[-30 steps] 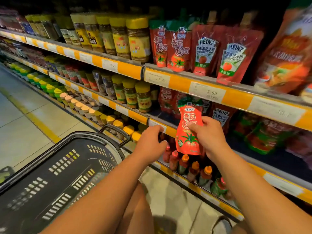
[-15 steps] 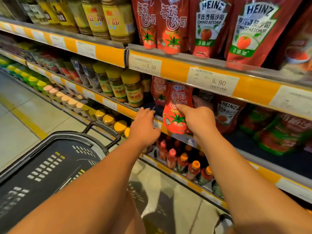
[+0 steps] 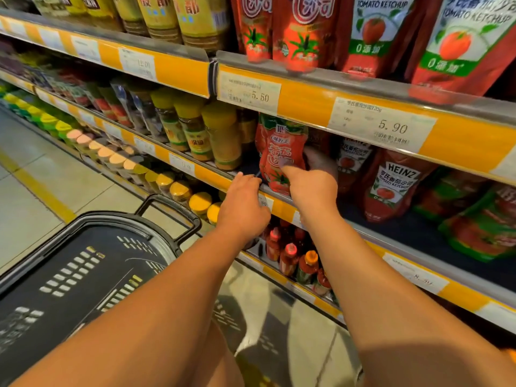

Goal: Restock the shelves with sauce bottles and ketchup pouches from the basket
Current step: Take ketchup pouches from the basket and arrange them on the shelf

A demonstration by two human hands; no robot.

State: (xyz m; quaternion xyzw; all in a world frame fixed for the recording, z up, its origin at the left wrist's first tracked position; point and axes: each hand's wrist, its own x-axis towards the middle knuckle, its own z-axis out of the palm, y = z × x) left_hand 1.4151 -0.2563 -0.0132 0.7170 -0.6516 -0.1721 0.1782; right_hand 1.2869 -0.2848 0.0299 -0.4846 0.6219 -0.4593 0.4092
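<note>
The red soft ketchup pouch with a green top (image 3: 282,155) was at the shelf edge a moment ago; now it stands further in on the middle metal shelf with the orange price strip (image 3: 212,174). It stands tall, green top up, picture facing out. The right hand (image 3: 312,188) grips its lower part, thumb in front. The left hand (image 3: 243,205) rests curled on the shelf edge, just beside it.

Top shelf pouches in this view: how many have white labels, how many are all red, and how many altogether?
White-label pouches: 2
All-red pouches: 2
Total: 4
</note>
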